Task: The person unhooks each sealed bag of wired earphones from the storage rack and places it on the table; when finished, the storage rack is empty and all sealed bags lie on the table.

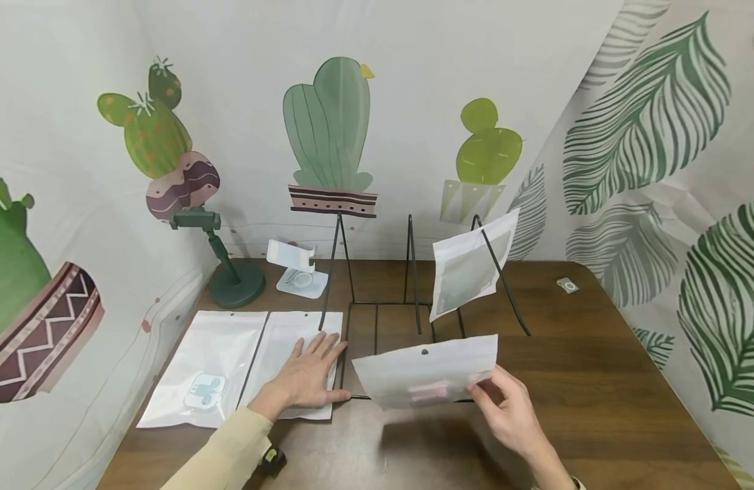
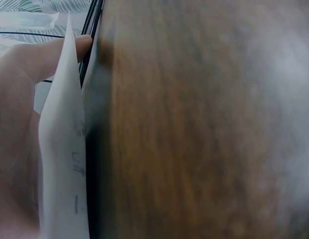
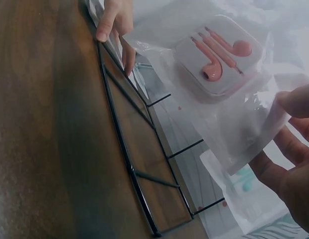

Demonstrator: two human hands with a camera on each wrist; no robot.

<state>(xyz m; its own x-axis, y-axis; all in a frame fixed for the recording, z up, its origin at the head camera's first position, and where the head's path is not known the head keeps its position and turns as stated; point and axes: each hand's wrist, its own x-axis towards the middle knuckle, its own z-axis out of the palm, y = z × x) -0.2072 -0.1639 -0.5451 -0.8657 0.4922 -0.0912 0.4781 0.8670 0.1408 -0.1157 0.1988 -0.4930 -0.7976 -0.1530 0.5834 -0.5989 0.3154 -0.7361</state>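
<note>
While your right hand [image 1: 514,415] holds a white pouch [image 1: 426,371] in the air over the rack's [image 1: 383,303] near edge, that pouch hides part of the base wire. Thumb and fingers are clamped on its right-hand edge; the fingertips behind it are hard to make out. Your left hand [image 1: 309,374] lies flat, fingers straight and slightly apart, on a second pouch [image 1: 282,340]; whatever that one contains is covered. Its thumb reaches the rack's corner. In your left wrist view the writing on the pouch edge is too faint to read, and the table [image 1: 597,381] is blurred. Your right forearm is cut off at the bottom.

Counts: pouches, four: one held, one beneath your left hand, a leftmost pouch [image 1: 224,340] with one blue earphone set [image 1: 204,390], and a hanging pouch [image 1: 469,265], contents hazy, tinted teal. Pink earphone sets [image 3: 222,54], one, inside the held pouch. Rack uprights, three; the right one bears the hanging pouch. Stands, two: green stand [image 1: 237,291], white stand [image 1: 291,254].
</note>
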